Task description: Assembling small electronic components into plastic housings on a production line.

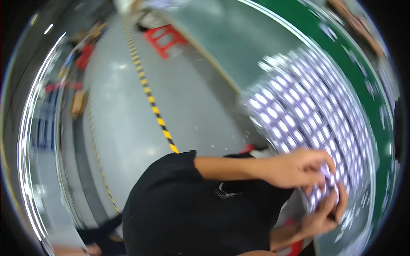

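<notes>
My left hand (pixel 301 168) and my right hand (pixel 326 213) meet over the right part of the table. Their fingers are closed around a small shiny lilac-and-white piece (pixel 328 176), which the fingers partly cover. Its exact kind is too blurred to tell. Beneath and beyond the hands lie many similar small shiny lilac-and-white pieces (pixel 299 100), set in close rows. Clear, glossy plastic seems to edge these rows.
The table (pixel 218 34) has a grey-green top. Past it runs a green conveyor belt (pixel 363 64) with scattered small pieces; another person's arm (pixel 363 30) reaches in there. A red stool (pixel 164 40) and yellow-black floor tape (pixel 147 89) are to the left.
</notes>
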Demonstrator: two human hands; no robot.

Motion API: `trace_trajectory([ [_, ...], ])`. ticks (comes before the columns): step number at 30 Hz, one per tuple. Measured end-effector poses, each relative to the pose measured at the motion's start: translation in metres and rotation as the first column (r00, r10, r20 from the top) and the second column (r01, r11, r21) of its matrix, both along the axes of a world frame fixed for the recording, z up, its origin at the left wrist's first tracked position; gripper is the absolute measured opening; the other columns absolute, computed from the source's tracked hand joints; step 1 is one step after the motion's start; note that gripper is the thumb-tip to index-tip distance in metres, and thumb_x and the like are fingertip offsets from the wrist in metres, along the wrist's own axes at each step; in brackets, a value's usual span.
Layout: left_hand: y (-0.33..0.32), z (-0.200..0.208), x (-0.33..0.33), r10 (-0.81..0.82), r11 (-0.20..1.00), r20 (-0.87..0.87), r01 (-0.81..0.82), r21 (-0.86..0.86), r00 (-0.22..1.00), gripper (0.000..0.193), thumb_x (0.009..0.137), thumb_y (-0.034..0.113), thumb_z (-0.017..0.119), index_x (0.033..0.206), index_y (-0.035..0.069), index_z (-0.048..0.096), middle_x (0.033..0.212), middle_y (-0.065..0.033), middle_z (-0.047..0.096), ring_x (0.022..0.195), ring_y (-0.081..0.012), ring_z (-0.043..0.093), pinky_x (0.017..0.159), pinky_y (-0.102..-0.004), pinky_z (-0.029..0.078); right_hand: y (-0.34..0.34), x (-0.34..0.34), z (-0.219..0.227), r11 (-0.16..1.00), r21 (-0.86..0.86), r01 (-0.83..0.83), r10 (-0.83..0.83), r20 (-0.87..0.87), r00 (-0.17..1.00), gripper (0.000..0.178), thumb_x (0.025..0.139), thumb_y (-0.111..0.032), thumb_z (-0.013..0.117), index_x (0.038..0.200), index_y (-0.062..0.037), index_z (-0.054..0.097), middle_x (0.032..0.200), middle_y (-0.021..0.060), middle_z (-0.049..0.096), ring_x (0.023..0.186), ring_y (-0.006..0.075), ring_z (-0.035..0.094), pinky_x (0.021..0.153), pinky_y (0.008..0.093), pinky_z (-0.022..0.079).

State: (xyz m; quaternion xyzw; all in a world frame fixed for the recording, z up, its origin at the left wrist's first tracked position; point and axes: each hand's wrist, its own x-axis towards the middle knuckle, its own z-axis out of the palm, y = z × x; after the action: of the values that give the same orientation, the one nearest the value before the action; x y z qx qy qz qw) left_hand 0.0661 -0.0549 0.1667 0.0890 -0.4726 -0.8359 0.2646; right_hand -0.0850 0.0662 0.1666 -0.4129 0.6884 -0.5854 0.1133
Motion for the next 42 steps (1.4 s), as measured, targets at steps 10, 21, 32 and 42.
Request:
trace_trajectory([
  [10,-0.001,0.008,0.010,0.029,0.997,0.116,-0.020,-0.074,0.993,0.039,0.103,0.013,0.045,0.137,-0.006,0.045,0.131,-0.0174,0.056,0.110,-0.0284,0.065,0.082,-0.0294,0.054,-0.021,0.017,0.014,0.981,-0.195,0.005,0.016,0.110,0.994,0.024,0.078,0.005,0.075,0.100,0.0025,0.066,0.085,0.0030,0.067,0.048,-0.0018,0.031,0.045,0.0183,0.018],
  [21,0.008,0.013,0.006,0.138,0.978,0.173,-0.106,-0.180,0.975,0.038,0.102,0.008,0.046,0.137,-0.006,0.045,0.117,-0.0176,0.064,0.108,-0.0246,0.066,0.088,-0.0309,0.054,-0.023,0.010,0.012,0.977,-0.215,0.006,-0.033,-0.122,0.992,0.028,0.069,0.007,0.077,0.095,-0.0013,0.071,0.086,0.0062,0.070,0.047,0.0032,0.030,0.045,0.0196,0.024],
  [32,0.012,0.012,-0.001,0.235,0.943,0.131,-0.193,-0.271,0.963,0.043,0.101,0.008,0.048,0.141,-0.003,0.039,0.118,-0.0184,0.064,0.110,-0.0209,0.063,0.092,-0.0315,0.052,-0.030,0.011,0.012,0.966,-0.260,-0.018,-0.051,-0.258,0.965,0.029,0.070,0.011,0.077,0.097,0.0042,0.069,0.088,0.0064,0.067,0.050,-0.0007,0.026,0.050,0.0170,0.019],
  [42,0.014,0.017,0.001,0.225,0.951,0.196,-0.171,-0.257,0.955,0.035,0.097,0.004,0.055,0.129,-0.003,0.043,0.105,-0.0148,0.068,0.089,-0.0118,0.066,0.079,-0.0226,0.052,-0.028,0.017,0.013,0.945,-0.317,-0.076,-0.022,-0.292,0.956,0.031,0.069,0.009,0.079,0.098,0.0022,0.069,0.087,0.0091,0.067,0.050,0.0009,0.027,0.047,0.0184,0.022],
])
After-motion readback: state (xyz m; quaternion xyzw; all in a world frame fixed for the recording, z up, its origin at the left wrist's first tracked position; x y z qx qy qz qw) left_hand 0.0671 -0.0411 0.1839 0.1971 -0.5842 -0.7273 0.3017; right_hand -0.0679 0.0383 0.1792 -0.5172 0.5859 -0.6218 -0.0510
